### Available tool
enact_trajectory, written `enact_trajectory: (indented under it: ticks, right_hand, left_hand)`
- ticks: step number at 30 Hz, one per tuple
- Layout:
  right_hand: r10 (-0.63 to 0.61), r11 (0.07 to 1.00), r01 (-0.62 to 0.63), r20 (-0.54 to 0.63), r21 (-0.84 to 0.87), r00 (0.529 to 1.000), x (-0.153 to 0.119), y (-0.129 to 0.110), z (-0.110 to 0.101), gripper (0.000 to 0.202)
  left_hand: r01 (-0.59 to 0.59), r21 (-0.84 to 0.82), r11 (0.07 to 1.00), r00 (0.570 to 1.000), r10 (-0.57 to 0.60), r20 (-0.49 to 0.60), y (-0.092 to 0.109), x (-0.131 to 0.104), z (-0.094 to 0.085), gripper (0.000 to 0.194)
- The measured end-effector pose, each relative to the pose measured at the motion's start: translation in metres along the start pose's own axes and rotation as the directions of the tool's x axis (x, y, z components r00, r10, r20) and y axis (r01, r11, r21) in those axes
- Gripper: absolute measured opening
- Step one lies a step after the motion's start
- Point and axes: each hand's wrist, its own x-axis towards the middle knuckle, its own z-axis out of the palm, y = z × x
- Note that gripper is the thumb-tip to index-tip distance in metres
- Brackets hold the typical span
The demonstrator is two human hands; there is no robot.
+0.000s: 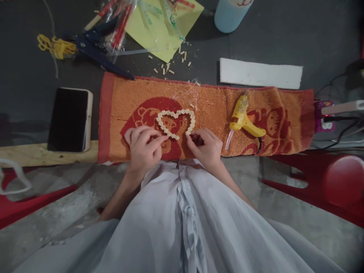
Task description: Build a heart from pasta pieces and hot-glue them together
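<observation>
A pale heart-shaped outline of small stick pieces lies on an orange towel with red patterns. Its lower tip is open, with a gap between the two ends. My left hand has thumb and index finger pinched at the heart's lower left edge. On the other side, my right hand is curled, thumb and forefinger closed at the right end of the outline. To the right of that hand rests a yellow glue gun with a clear glue stick in its back.
A phone lies left of the towel. Behind it are dark blue pliers, yellow string, yellow paper and scattered stick pieces. A white strip, a blue bottle and cables are at the right.
</observation>
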Motion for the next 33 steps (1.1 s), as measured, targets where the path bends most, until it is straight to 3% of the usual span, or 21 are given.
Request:
enact_trajectory:
  ticks: [10, 33]
  right_hand:
    - [-0.014, 1.0, 0.014, -0.011, -0.012, 1.0, -0.0003, 0.0, 0.0007, 0.012]
    - [-0.007, 1.0, 0.007, -0.006, 0.02, 1.0, -0.0006, 0.0001, 0.0001, 0.013]
  left_hand:
    - [-0.065, 0.041, 0.997, 0.998, 0.065, 0.002, 0.0009, 0.0002, -0.0005, 0.039]
    - [-0.016, 0.046, 0.999, 0.999, 0.014, 0.045, 0.0015, 0.0001, -0.0004, 0.04]
